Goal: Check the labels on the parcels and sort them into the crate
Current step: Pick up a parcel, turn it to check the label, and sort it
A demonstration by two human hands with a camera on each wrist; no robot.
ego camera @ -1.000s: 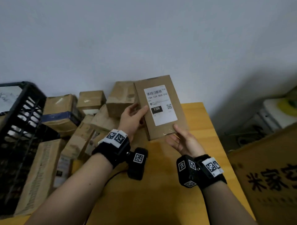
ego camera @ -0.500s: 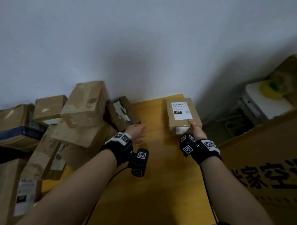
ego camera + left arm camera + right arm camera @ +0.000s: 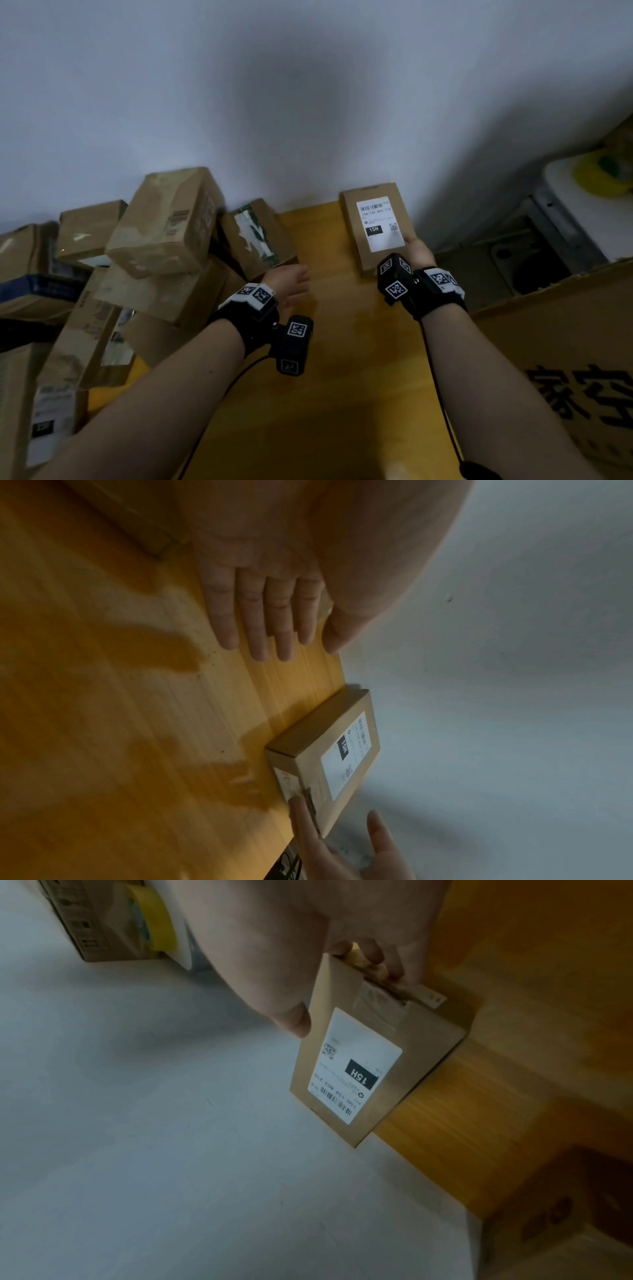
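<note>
Here the right hand (image 3: pixel 418 251) grips the near end of a flat brown parcel (image 3: pixel 375 226): its fingers (image 3: pixel 383 961) curl round the taped end flap while the thumb (image 3: pixel 291 1020) lies along the top face beside the label. The left hand (image 3: pixel 291 279) holds nothing; its fingers (image 3: pixel 260 620) stretch out straight and close together, just above the desk (image 3: pixel 342 394), apart from the parcel.

The parcel is slim kraft cardboard with clear tape over one end and a white label (image 3: pixel 379 222) on top, showing a barcode, a line of code, a black block reading 15H and a small QR square. It sits at the desk's far right corner, its far end against the wall (image 3: pixel 308 85); whether it lies fully flat on the wood I cannot tell.

The desk is yellow-orange wood with a visible grain. A jumbled pile of cardboard boxes (image 3: pixel 164 226) crowds its far left side and left edge, several scuffed and taped. The wall behind is plain pale grey. Past the desk's right edge stands a large carton (image 3: pixel 565 377) printed with big black characters, and beyond it a white unit (image 3: pixel 589 212) with a yellow tape roll (image 3: pixel 603 174) on top
</note>
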